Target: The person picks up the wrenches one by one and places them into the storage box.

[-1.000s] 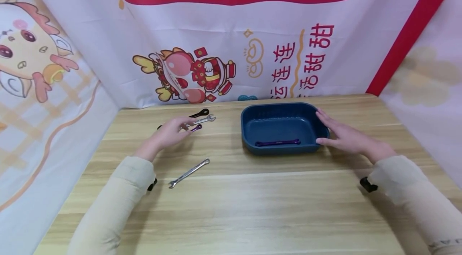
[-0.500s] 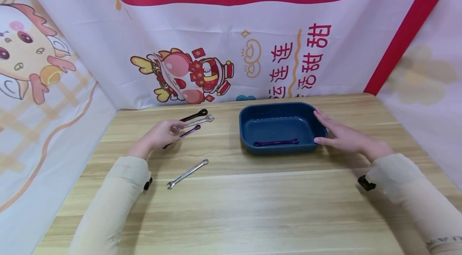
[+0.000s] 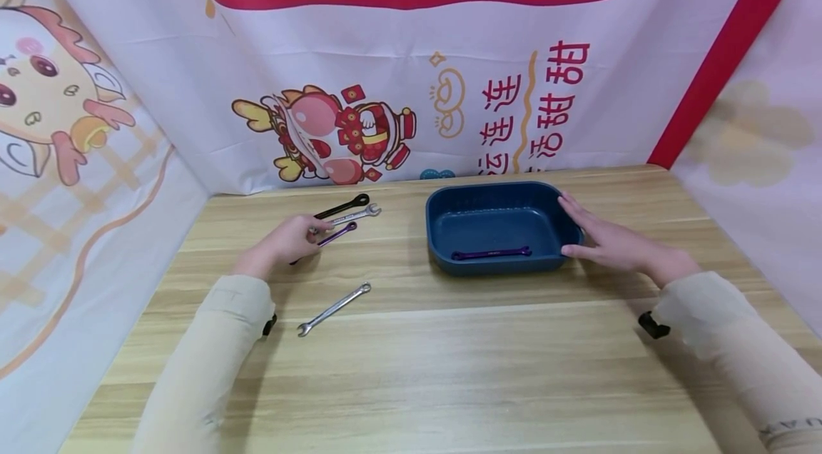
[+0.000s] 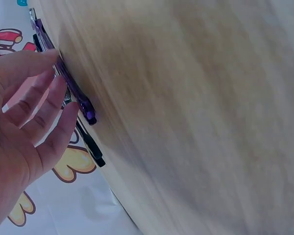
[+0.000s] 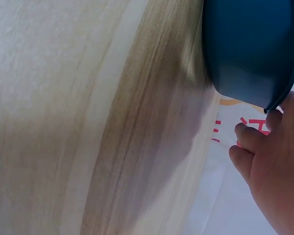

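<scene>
At the left of the table, my left hand (image 3: 292, 240) reaches over a group of wrenches, its fingers loosely bent and spread. Its thumb and fingertips are right at the purple wrench (image 4: 71, 83) and the silver wrench (image 3: 353, 216); a black wrench (image 3: 343, 206) lies just behind. Part of each is covered by the hand. My right hand (image 3: 610, 236) rests against the right end of the blue basin (image 3: 501, 267), fingers extended along the rim and thumb at the front corner. Another purple wrench (image 3: 491, 253) lies inside the basin, along its front wall.
A second silver wrench (image 3: 334, 309) lies slantwise on the wooden table (image 3: 475, 368), nearer the front. Printed white cloth (image 3: 398, 47) hangs along the table's back edge and both sides.
My left hand has drawn back leftward along the wrenches, uncovering more of them, then shifted slightly right. My right hand stays at the basin. The wrenches lie where they were.
</scene>
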Available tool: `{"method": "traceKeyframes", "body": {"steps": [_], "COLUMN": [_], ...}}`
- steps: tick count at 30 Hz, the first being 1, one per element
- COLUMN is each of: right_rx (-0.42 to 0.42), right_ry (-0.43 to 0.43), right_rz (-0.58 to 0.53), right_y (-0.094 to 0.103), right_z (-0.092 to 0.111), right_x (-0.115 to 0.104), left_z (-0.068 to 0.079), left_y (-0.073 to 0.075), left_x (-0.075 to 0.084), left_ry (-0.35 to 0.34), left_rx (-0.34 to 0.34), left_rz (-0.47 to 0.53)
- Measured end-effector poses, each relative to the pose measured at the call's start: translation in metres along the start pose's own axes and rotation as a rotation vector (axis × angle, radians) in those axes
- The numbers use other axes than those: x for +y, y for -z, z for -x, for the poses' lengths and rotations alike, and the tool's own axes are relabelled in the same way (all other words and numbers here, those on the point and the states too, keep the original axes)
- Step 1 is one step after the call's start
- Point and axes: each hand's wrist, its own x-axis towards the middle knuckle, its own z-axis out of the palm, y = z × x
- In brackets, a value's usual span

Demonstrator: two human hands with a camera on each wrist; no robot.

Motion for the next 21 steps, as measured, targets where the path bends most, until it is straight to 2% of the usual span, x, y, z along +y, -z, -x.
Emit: {"method": "traceKeyframes", "body": {"steps": [4, 11, 21], "right_rx": [-0.006, -0.025, -0.024], "right_ry": [-0.006, -0.035, -0.034], "right_rz": [0.003, 0.042, 0.039], "right_y": [0.0007, 0.0036, 0.0036], "right_z": [-0.0003, 0.0005, 0.0003], "right_x": [-0.0013, -0.0089, -0.0099], "left_z": [-0.0026, -0.0078, -0.0087], "left_y": [-0.0016, -0.0036, -0.0041], "left_x": [-0.0005, 0.0021, 0.0055], "left_ry": [0.021, -0.008, 0.001], "left_rx": [-0.015, -0.019, -0.03], "left_rz": [-0.016, -0.071, -0.102]}}
